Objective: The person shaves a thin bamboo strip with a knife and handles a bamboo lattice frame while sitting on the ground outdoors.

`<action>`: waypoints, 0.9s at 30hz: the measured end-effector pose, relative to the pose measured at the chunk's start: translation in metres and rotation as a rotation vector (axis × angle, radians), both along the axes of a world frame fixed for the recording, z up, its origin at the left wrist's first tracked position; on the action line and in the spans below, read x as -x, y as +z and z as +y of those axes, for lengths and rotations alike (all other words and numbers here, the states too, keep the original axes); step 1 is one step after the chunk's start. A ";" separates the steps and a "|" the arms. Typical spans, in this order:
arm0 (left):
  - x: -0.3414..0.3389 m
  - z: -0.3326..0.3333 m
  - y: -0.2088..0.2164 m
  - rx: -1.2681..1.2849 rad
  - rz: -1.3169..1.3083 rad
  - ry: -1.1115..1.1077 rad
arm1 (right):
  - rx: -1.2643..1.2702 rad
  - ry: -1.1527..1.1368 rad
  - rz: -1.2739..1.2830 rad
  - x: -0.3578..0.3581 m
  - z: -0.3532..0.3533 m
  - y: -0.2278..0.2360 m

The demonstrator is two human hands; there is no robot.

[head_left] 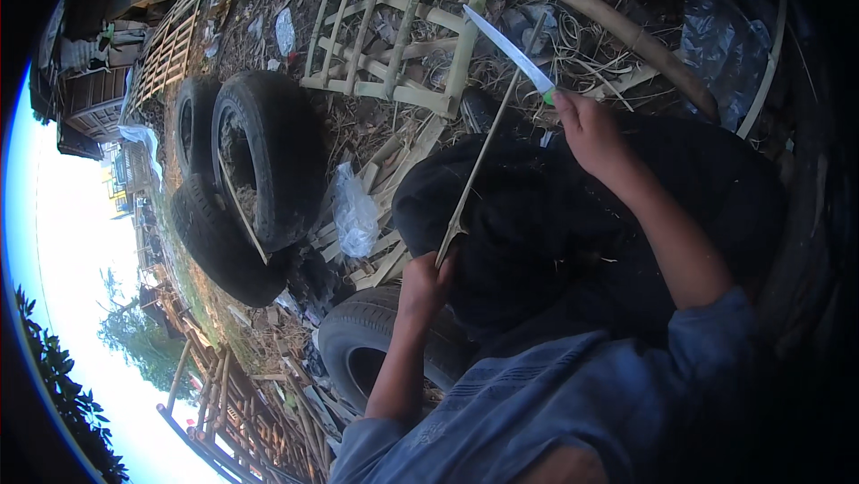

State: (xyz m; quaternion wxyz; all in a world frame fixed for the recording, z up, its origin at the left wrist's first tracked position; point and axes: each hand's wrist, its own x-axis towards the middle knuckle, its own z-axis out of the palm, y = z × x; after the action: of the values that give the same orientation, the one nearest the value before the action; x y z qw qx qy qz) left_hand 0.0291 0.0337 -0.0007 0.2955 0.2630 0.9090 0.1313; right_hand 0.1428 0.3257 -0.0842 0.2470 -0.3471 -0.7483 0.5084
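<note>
In my right hand [593, 138] is a knife [507, 44] with a long pale blade and a green handle, its tip pointing up and left. My left hand [424, 284] is closed round the lower end of a thin bamboo strip [482, 160]. That strip slants up past my dark-clad knee, and its upper part passes close to the blade; whether they touch I cannot tell. A small knot or split bulges from the strip just above my left fingers. Part of a dark shoe [480, 112] shows beyond the knee.
Ahead lies a bamboo lattice panel [394, 90], with a thick pole [617, 28] to its right. Old tyres [309, 153] are stacked at the left, and another tyre [344, 336] sits by my left forearm. Clear plastic [355, 216], bamboo slats [412, 157] and shavings litter the soil.
</note>
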 end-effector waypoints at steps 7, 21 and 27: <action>0.001 -0.008 0.006 0.106 -0.027 0.031 | 0.149 0.068 -0.038 -0.015 -0.018 0.005; 0.003 -0.008 0.001 0.090 -0.054 0.040 | 0.296 0.112 0.030 -0.011 0.004 -0.005; 0.003 -0.013 0.001 0.084 -0.047 0.047 | 0.331 0.062 -0.037 -0.012 0.020 -0.001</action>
State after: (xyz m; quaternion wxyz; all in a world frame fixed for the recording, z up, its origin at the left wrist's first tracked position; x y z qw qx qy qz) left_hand 0.0260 0.0209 0.0001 0.3244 0.2256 0.9124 0.1064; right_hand 0.1549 0.3453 -0.0852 0.1570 -0.3693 -0.6690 0.6256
